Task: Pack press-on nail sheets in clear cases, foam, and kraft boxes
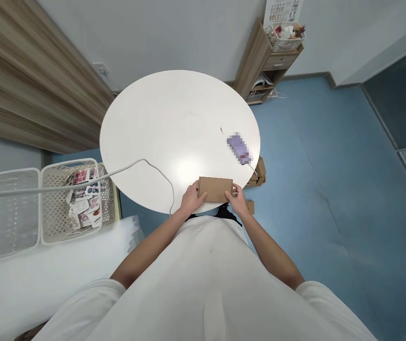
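Note:
A small flat brown cardboard box [216, 189], its lid closed, is at the near edge of the round white table [153, 118]. My left hand [191, 198] grips the box's left end, thumb over the top near the front corner. At the right end, my right hand [237, 200] has its thumb on the top and its fingers curled round the side. The undersides of my fingers are partly hidden by the box. Beyond my right hand lies a phone-shaped purple thing [239, 148], blurred by pixels, with a thin white cable at its lower end.
A white cable [146, 161] crosses the table's left part. White baskets [54, 232], one holding printed cards, stand at left. Brown boxes [260, 170] lie below the table's right edge. A wooden cabinet [251, 66] stands at the wall, with a filled basket [288, 45] on top.

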The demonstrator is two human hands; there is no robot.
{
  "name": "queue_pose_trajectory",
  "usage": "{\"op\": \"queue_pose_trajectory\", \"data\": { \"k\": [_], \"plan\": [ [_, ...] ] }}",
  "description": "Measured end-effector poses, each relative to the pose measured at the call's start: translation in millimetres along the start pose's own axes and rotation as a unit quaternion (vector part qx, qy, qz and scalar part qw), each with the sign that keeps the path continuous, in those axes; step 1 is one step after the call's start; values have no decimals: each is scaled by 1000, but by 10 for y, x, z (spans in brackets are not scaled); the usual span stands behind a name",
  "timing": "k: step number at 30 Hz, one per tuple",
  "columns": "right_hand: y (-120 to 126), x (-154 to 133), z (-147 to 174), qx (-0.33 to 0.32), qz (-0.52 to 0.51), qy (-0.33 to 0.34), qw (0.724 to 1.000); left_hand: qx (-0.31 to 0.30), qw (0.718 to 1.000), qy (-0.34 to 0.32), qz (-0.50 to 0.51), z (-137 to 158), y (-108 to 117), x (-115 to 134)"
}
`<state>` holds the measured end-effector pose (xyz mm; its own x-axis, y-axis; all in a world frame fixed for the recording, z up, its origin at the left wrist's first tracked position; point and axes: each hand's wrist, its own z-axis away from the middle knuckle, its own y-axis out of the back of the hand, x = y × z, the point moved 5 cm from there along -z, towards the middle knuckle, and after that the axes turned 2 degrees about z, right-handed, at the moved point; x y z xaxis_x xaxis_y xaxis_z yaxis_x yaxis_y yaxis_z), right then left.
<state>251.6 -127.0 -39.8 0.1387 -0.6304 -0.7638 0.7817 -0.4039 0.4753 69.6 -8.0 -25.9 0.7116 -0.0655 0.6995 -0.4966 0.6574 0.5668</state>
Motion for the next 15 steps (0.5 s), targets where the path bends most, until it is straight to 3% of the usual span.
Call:
{"op": "queue_pose_trajectory", "data": {
  "k": [4, 9, 15],
  "plan": [
    [563, 288, 7, 46, -31, -16, 998, -56, 997, -42, -16, -86, -381, 473],
    [1401, 729, -37, 137, -73, -51, 987, -156, 983, -92, -12, -220, -1038, 1188],
    [2164, 1221, -399, 224, -84, -70, 968, -227, 968, -107, -24, -582, -1818, 1906]
  ]
}}
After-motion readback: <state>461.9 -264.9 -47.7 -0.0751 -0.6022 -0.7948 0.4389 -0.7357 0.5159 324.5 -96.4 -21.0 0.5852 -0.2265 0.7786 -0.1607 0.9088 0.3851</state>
